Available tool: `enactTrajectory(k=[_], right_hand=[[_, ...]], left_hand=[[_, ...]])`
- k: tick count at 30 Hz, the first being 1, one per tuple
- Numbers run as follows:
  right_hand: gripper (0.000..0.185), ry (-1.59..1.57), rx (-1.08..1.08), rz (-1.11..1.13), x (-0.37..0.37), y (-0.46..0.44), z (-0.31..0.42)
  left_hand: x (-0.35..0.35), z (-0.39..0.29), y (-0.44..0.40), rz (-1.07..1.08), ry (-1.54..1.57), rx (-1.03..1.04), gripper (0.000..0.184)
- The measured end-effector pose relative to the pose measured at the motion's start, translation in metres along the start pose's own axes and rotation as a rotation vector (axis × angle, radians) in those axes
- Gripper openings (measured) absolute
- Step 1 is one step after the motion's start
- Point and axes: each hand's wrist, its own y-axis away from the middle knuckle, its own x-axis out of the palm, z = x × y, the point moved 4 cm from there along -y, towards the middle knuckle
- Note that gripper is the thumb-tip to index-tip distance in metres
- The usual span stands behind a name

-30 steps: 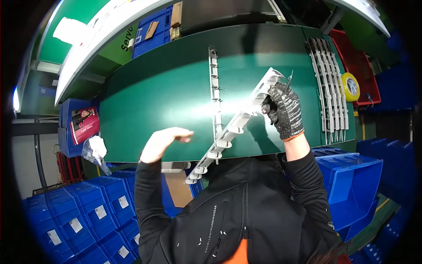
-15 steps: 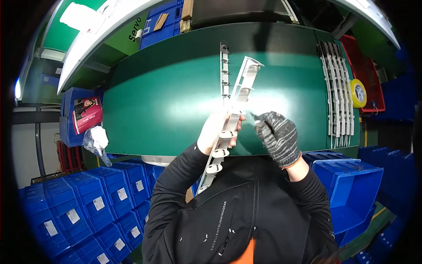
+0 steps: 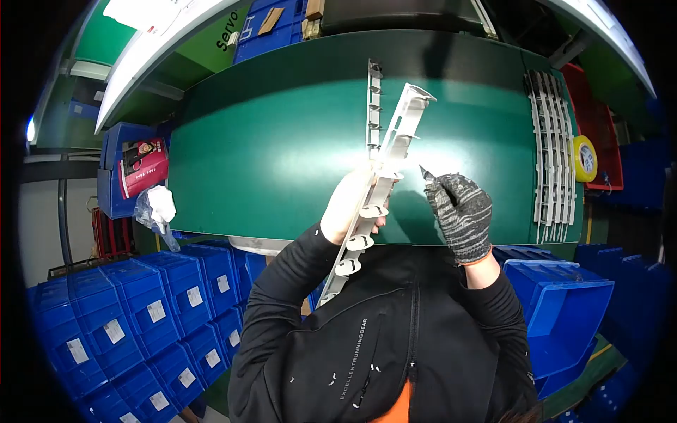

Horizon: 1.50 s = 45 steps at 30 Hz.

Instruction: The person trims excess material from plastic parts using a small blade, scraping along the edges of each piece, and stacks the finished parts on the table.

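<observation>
While left hand (image 3: 344,206) grips, pale strip (image 3: 381,187) slants lengthwise, far end rightward.

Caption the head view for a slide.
The bare left hand holds a pale strip; the gloved right hand holds a small pointed tool.

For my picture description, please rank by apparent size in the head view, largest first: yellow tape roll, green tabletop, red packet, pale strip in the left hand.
1. Green tabletop
2. Pale strip in the left hand; partly hidden, and seemingly nearer the camera
3. Red packet
4. Yellow tape roll
</observation>
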Motion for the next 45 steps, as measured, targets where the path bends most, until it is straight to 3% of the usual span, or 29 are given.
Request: enactTrajectory(k=[5,12,45], right_hand=[[0.013,-0.036,-0.02,0.047,0.006,0.002,-0.002],[0.013,0.004,-0.086,0.178,0.021,0.01,0.015],[0.016,0.04,-0.064,0.097,0.007,0.024,0.006]], left_hand=[[-0.004,0.004,-0.002,0.092,0.055,-0.025,0.046],[-0.002,0.002,0.001,0.055,0.07,-0.023,0.042],[0.005,0.009,0.002,0.004,0.011,-0.086,0.039]])
